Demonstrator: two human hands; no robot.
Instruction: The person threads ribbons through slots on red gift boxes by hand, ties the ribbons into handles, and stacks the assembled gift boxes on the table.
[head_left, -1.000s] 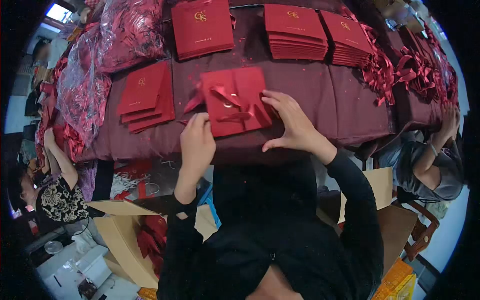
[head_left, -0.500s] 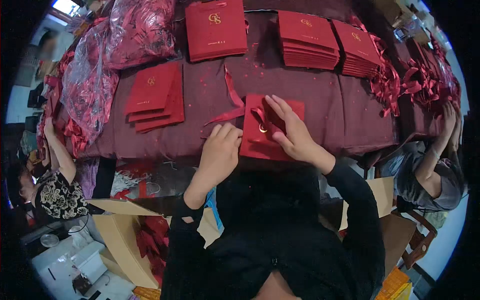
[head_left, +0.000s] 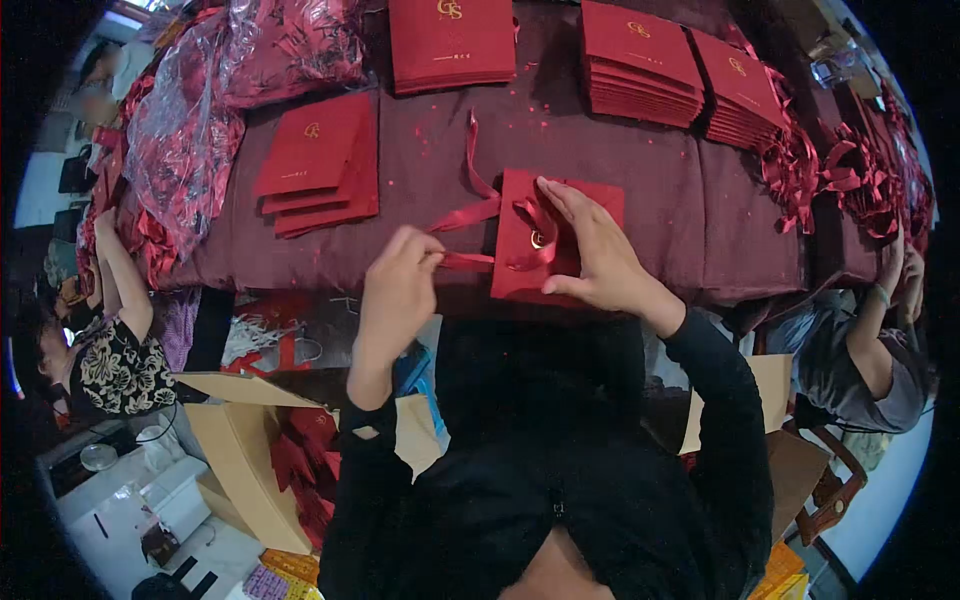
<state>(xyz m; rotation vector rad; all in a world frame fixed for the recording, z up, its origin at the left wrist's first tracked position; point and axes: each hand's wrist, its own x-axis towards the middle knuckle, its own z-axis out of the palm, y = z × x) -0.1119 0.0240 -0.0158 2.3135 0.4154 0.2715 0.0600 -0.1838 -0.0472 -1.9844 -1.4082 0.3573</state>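
A red paper bag (head_left: 518, 282) with a gold emblem lies flat at the table's near edge, directly in front of me. My right hand (head_left: 607, 252) rests on its right side, fingers stretched out and thumb apart, pressing it down. To the left of the bag, my left hand (head_left: 402, 285) pinches a red ribbon (head_left: 466, 262) that runs taut from the bag's left edge. Another length of ribbon (head_left: 474, 160) curls out from the bag's upper left onto the cloth. A loop of ribbon lies across the bag's face, partly over the emblem.
Stacks of red bags stand at the left (head_left: 310, 160), back middle (head_left: 453, 45) and back right (head_left: 640, 65). Ribbons (head_left: 790, 180) hang beside the right stack. Clear plastic sacks (head_left: 190, 140) lie back left. An open cardboard box (head_left: 240, 460) stands below. Co-workers sit at both sides.
My left hand has moved left from the bag's edge, drawing a ribbon out straight. My right hand stays spread on the bag. The whole view has shifted slightly.
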